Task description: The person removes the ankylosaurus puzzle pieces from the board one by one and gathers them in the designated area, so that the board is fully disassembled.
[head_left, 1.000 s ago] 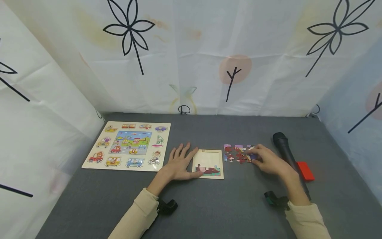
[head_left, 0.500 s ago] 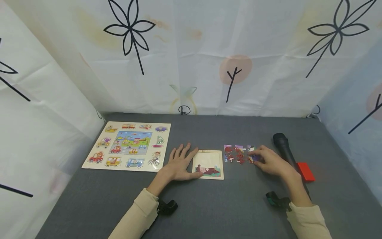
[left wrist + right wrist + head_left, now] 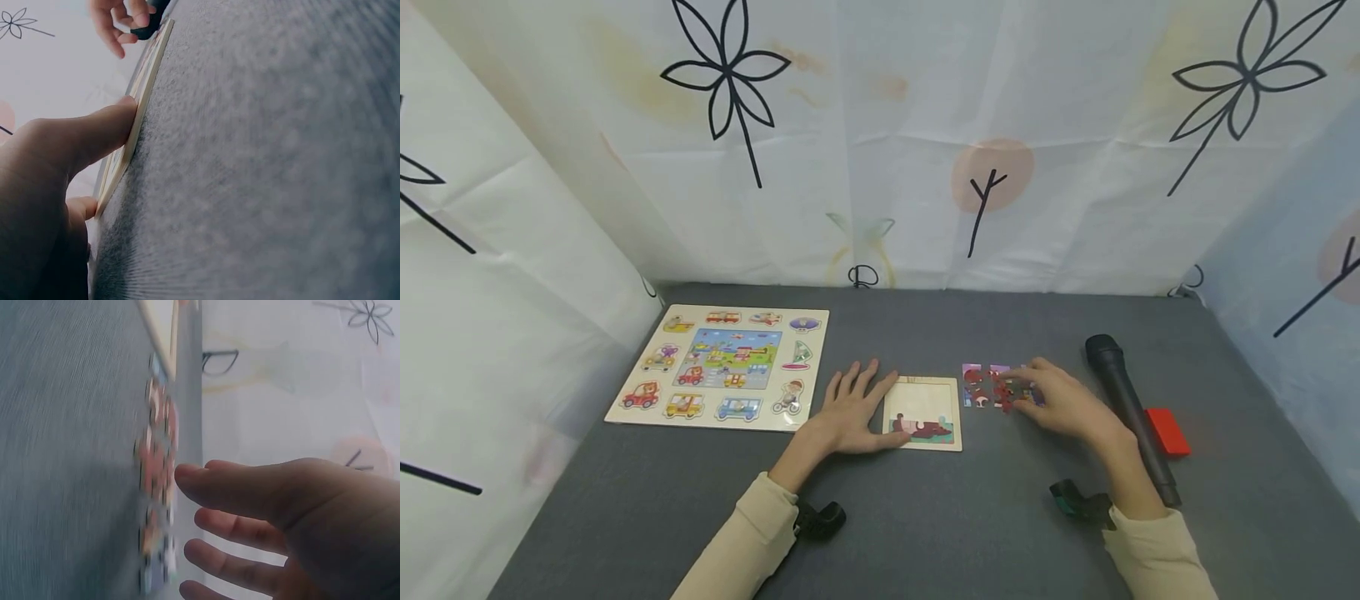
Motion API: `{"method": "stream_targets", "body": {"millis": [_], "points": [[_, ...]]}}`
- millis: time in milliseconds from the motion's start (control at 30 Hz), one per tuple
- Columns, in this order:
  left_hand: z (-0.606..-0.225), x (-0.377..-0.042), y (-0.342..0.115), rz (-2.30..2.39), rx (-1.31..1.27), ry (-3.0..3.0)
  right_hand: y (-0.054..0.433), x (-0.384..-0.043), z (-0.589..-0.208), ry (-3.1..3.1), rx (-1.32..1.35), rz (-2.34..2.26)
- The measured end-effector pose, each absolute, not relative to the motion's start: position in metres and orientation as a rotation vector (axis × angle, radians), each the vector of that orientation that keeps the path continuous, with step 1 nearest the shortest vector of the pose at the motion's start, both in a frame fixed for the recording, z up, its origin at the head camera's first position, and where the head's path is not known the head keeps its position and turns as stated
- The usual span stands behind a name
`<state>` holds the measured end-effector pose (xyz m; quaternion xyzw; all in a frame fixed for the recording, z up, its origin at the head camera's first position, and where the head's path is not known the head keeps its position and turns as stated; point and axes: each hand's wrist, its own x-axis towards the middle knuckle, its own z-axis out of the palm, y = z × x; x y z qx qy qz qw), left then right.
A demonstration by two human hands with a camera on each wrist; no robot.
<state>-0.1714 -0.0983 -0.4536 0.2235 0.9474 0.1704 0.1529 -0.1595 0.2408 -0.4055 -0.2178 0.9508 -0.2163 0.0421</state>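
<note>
My left hand (image 3: pixel 848 415) lies with fingers spread beside a small wooden puzzle tray (image 3: pixel 925 392), its thumb on the tray's lower left corner. The left wrist view also shows the thumb (image 3: pixel 112 125) resting over the tray's pale edge (image 3: pixel 145 94). Brown and green pieces fill the tray's bottom row; bare wood shows above. To the right of the tray, several loose jigsaw pieces (image 3: pixel 975 387) lie in columns. My right hand (image 3: pixel 1067 404) hovers over the right-hand columns, partly hiding them. In the right wrist view its relaxed fingers (image 3: pixel 231 562) are apart, beside the pieces (image 3: pixel 155 462), with nothing between them.
A larger wooden vehicle puzzle board (image 3: pixel 662 408) lies to the left. Right of my right hand are a black microphone (image 3: pixel 1123 392) and a red block (image 3: pixel 1168 432). A white patterned cloth (image 3: pixel 895 208) stands behind the grey table (image 3: pixel 940 525).
My right hand has moved left, from the rightmost pieces to over the middle column. The left hand and the tray stay where they were.
</note>
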Motion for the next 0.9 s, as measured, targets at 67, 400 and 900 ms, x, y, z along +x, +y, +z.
{"method": "stream_targets", "body": {"millis": [67,400,900], "points": [[-0.452,-0.171,-0.099,0.492,0.650,2.711,0.232,-0.160,-0.404,2.900,-0.689,-0.672],[-0.448,-0.171,-0.100,0.477,0.690,2.691,0.187,-0.165,-0.411,2.812,-0.847,-0.703],[-0.451,-0.171,-0.101,0.450,0.685,2.707,0.131,-0.158,-0.413,2.686,-0.994,-0.699]]}}
